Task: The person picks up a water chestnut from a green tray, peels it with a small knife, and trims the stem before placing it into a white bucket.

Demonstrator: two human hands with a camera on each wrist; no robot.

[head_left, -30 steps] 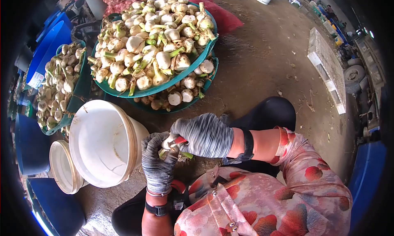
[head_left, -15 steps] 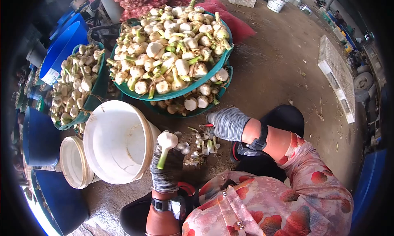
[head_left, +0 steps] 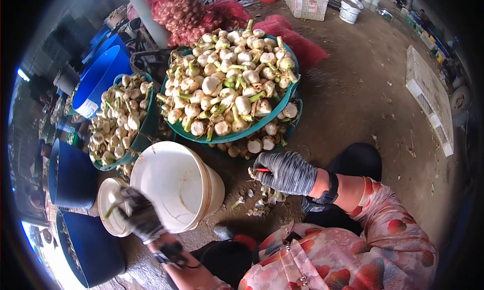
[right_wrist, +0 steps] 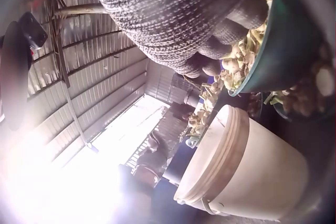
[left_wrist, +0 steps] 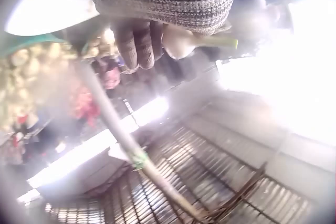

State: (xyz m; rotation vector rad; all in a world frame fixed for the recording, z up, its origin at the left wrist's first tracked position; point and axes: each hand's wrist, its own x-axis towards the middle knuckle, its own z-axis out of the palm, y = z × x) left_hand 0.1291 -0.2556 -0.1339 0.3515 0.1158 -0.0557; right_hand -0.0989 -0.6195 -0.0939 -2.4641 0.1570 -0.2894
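Blurred by motion, my left hand [head_left: 142, 217] in a striped knit glove is over the small white bucket [head_left: 107, 225] at the left. It holds a garlic bulb [left_wrist: 178, 43]; the bulb's green stem [head_left: 110, 210] sticks out beyond the fingers. My right hand [head_left: 287, 173], gloved alike, is curled round a small red-handled tool [head_left: 263, 170], mostly hidden by the fingers. Below that hand, garlic peelings [head_left: 267, 200] lie on the floor. Between the hands stands a large white bucket [head_left: 166, 184], tilted in view, its inside showing bare.
A green basin [head_left: 237, 136] heaped with untrimmed garlic stands ahead on another garlic-filled basin. Further left are a second garlic basin [head_left: 151, 106] and blue tubs [head_left: 73, 174]. Red mesh sacks [head_left: 179, 17] lie behind. A white plastic pallet [head_left: 428, 101] leans at the right.
The hands were together at the garlic, then parted. My left hand has swung left with the bulb, over the small bucket. My right hand keeps the red-handled tool. The head view has shifted.
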